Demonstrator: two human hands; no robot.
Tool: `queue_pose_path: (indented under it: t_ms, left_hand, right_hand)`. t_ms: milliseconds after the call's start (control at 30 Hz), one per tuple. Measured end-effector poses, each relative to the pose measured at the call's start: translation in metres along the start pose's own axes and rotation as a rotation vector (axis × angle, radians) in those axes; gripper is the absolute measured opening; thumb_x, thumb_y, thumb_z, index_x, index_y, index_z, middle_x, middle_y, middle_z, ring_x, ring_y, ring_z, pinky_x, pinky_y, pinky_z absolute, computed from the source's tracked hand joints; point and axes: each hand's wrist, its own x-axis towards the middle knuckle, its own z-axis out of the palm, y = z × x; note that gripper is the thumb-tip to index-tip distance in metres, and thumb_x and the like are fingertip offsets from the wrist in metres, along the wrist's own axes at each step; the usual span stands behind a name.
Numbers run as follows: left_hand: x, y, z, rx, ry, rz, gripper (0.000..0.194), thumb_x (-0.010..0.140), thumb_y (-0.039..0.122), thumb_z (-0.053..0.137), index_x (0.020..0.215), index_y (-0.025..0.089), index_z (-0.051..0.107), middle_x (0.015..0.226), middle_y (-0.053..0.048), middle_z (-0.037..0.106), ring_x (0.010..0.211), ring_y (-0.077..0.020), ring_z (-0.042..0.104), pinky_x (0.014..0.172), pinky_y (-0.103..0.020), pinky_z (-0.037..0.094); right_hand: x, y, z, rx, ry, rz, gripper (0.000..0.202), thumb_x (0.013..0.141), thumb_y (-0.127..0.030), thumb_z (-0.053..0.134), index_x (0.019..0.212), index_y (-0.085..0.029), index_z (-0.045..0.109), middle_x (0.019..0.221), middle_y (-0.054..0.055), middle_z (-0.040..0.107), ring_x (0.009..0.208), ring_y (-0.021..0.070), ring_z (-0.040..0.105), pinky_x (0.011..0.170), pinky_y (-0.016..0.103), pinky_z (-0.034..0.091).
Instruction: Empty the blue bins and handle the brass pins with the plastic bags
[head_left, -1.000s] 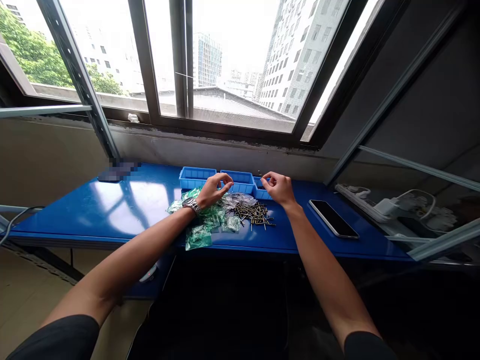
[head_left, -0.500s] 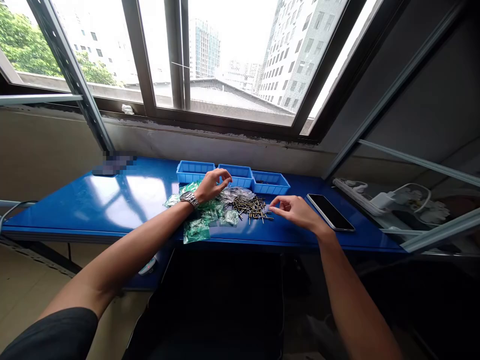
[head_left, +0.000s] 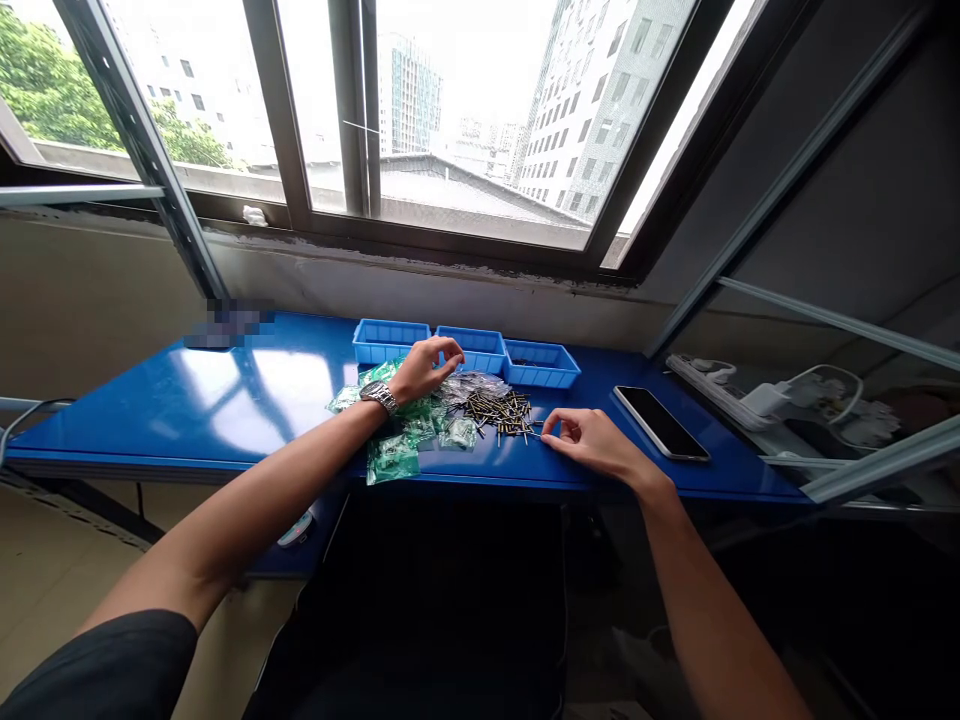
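Observation:
My left hand, with a metal watch at its wrist, hovers over or rests on clear plastic bags in front of the middle blue bin. Its fingers curl loosely, a gap showing between thumb and index; I see nothing in them. On the right, my right hand pinches at the edge of a pile of slim black, yellow and silver rods. One thin metal rod appears to be between its fingertips, mostly hidden. Green-printed packets lie under and beside my left wrist.
Two more bins flank the middle one: a left blue bin and a right blue bin with dark small parts inside. A phone lies right of my right hand. Beyond it sit a power strip and charger beside metal shelf posts.
My right hand has shifted slightly down toward the front edge of the blue table, its fingertips now lower beside the pile. My left hand has stayed in place.

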Motion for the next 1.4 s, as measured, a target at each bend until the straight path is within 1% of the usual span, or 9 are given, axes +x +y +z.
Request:
queue_pose_path:
  t_ms: [133, 267, 433, 567, 767, 967, 1133, 1267, 1400]
  left_hand:
    - [0.0, 0.0, 0.001, -0.016, 0.002, -0.009, 0.017, 0.097, 0.026, 0.059, 0.087, 0.018, 0.071, 0.086, -0.004, 0.075, 0.078, -0.0173, 0.063, 0.068, -0.029, 0.045]
    - [0.001, 0.003, -0.002, -0.039, 0.012, -0.019, 0.023, 0.101, 0.032, 0.054, 0.093, 0.018, 0.071, 0.09, -0.005, 0.075, 0.079, -0.0176, 0.065, 0.067, -0.029, 0.047]
    - [0.001, 0.005, -0.006, -0.051, 0.057, -0.022, 0.029, 0.105, 0.041, 0.05, 0.104, 0.018, 0.069, 0.101, -0.006, 0.074, 0.089, -0.019, 0.067, 0.073, -0.03, 0.05]
    - [0.003, 0.001, -0.004, -0.033, 0.085, -0.033, 0.026, 0.102, 0.04, 0.056, 0.1, 0.018, 0.069, 0.095, -0.006, 0.073, 0.084, -0.0188, 0.066, 0.07, -0.03, 0.05]
    - [0.003, -0.008, 0.0, 0.006, 0.093, -0.04, 0.018, 0.097, 0.034, 0.065, 0.092, 0.018, 0.07, 0.088, -0.005, 0.073, 0.077, -0.0176, 0.063, 0.068, -0.03, 0.048]
    - [0.002, -0.01, 0.002, 0.018, 0.042, -0.02, 0.013, 0.095, 0.03, 0.07, 0.09, 0.017, 0.071, 0.087, -0.004, 0.073, 0.077, -0.0166, 0.063, 0.068, -0.029, 0.048]
    - [0.002, -0.008, 0.002, 0.017, 0.006, 0.008, 0.011, 0.092, 0.028, 0.071, 0.09, 0.018, 0.071, 0.088, -0.005, 0.074, 0.079, -0.0169, 0.063, 0.069, -0.029, 0.049]
    - [0.001, -0.007, 0.001, 0.02, 0.033, 0.009, 0.011, 0.093, 0.028, 0.068, 0.089, 0.017, 0.069, 0.086, -0.005, 0.072, 0.079, -0.0169, 0.061, 0.069, -0.029, 0.048]
    - [0.0, -0.005, 0.0, 0.016, 0.061, 0.002, 0.011, 0.093, 0.028, 0.067, 0.09, 0.017, 0.068, 0.087, -0.005, 0.071, 0.075, -0.0162, 0.058, 0.068, -0.029, 0.047]
  right_hand:
    - [0.013, -0.011, -0.01, 0.044, 0.077, -0.088, 0.019, 0.09, -0.039, 0.066, 0.085, -0.021, 0.071, 0.062, -0.003, 0.054, 0.056, 0.0129, 0.047, 0.053, 0.027, 0.035]
    - [0.056, -0.033, -0.011, 0.127, 0.172, -0.242, 0.018, 0.089, -0.037, 0.067, 0.086, -0.019, 0.069, 0.061, -0.004, 0.052, 0.053, 0.0115, 0.045, 0.052, 0.026, 0.036]
    - [0.12, -0.059, 0.0, 0.151, 0.243, -0.361, 0.015, 0.087, -0.035, 0.068, 0.086, -0.02, 0.068, 0.061, -0.004, 0.05, 0.055, 0.0113, 0.044, 0.056, 0.027, 0.038]
    - [0.148, -0.065, 0.015, 0.162, 0.271, -0.424, 0.016, 0.085, -0.035, 0.068, 0.088, -0.019, 0.069, 0.06, -0.004, 0.049, 0.055, 0.0112, 0.043, 0.058, 0.027, 0.039]
    - [0.151, -0.056, 0.031, 0.204, 0.31, -0.436, 0.02, 0.086, -0.038, 0.066, 0.09, -0.018, 0.067, 0.06, -0.005, 0.047, 0.054, 0.0109, 0.041, 0.056, 0.026, 0.038]
    - [0.145, -0.055, 0.037, 0.243, 0.349, -0.437, 0.019, 0.087, -0.037, 0.064, 0.091, -0.018, 0.067, 0.059, -0.005, 0.045, 0.052, 0.0107, 0.04, 0.056, 0.027, 0.039]
    - [0.144, -0.057, 0.04, 0.249, 0.375, -0.44, 0.018, 0.085, -0.035, 0.067, 0.09, -0.018, 0.067, 0.058, -0.006, 0.045, 0.053, 0.0107, 0.04, 0.056, 0.027, 0.037]
    - [0.145, -0.056, 0.041, 0.249, 0.358, -0.427, 0.02, 0.086, -0.037, 0.065, 0.091, -0.018, 0.066, 0.058, -0.006, 0.044, 0.053, 0.0108, 0.039, 0.055, 0.026, 0.036]
    - [0.146, -0.054, 0.043, 0.241, 0.299, -0.43, 0.02, 0.085, -0.038, 0.066, 0.088, -0.018, 0.067, 0.057, -0.005, 0.046, 0.051, 0.0104, 0.039, 0.054, 0.026, 0.036]
